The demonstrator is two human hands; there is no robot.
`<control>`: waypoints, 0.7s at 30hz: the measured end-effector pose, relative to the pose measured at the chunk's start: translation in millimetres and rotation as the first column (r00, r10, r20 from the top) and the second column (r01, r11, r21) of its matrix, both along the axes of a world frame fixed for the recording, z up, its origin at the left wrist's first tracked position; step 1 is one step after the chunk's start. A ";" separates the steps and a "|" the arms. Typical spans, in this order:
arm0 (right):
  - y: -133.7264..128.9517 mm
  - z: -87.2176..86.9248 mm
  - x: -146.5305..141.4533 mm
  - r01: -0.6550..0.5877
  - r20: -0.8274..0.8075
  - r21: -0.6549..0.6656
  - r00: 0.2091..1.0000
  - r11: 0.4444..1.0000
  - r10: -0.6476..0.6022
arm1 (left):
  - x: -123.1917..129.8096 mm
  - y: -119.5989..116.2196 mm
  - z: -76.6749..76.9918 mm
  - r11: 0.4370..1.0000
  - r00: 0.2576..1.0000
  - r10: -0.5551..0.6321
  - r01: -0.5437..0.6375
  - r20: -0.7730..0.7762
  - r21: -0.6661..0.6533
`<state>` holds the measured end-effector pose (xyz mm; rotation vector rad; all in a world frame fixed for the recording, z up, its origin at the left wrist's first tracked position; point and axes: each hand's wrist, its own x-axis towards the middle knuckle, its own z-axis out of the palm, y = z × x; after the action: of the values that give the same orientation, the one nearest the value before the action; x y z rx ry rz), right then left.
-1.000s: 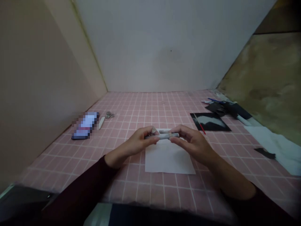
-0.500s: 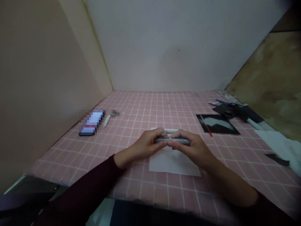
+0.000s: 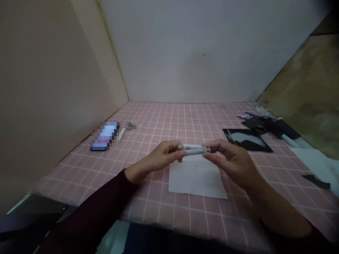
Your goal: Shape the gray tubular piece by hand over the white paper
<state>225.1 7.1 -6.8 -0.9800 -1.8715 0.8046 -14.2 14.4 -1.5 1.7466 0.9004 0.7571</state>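
Observation:
A pale grey roll [image 3: 195,151], seemingly rolled-up paper, is held crosswise above a white paper sheet [image 3: 196,176]. My left hand [image 3: 166,153] is closed on its left part, the thumb along the near side. At the right end, the thumb and fingertips of my right hand [image 3: 230,158] pinch the tip. A second narrow edge shows just behind the roll; whether it belongs to the same piece I cannot tell. The sheet lies flat on the pink checked tablecloth [image 3: 156,204], partly covered by both hands.
To the left lie a phone [image 3: 105,135], a white strip [image 3: 122,134] and a small metallic cluster [image 3: 130,126]. At right are a black sheet [image 3: 265,146] with a thin stick across it, dark scraps [image 3: 254,123], white paper [image 3: 307,158] and a curved black piece [image 3: 316,181].
My right hand has slid rightward to the roll's end, while my left hand has shifted slightly left. More of the roll now shows between them. The view has shifted slightly.

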 end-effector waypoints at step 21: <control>-1.6 6.7 0.0 -0.069 -0.040 -0.008 0.997 0.998 0.069 | -5.8 3.4 -3.4 0.990 0.999 -0.041 0.040 -0.002 -0.135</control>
<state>225.1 5.5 -0.1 -0.9027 -1.8773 0.8682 -20.0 17.8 -4.9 1.6435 0.8959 0.6512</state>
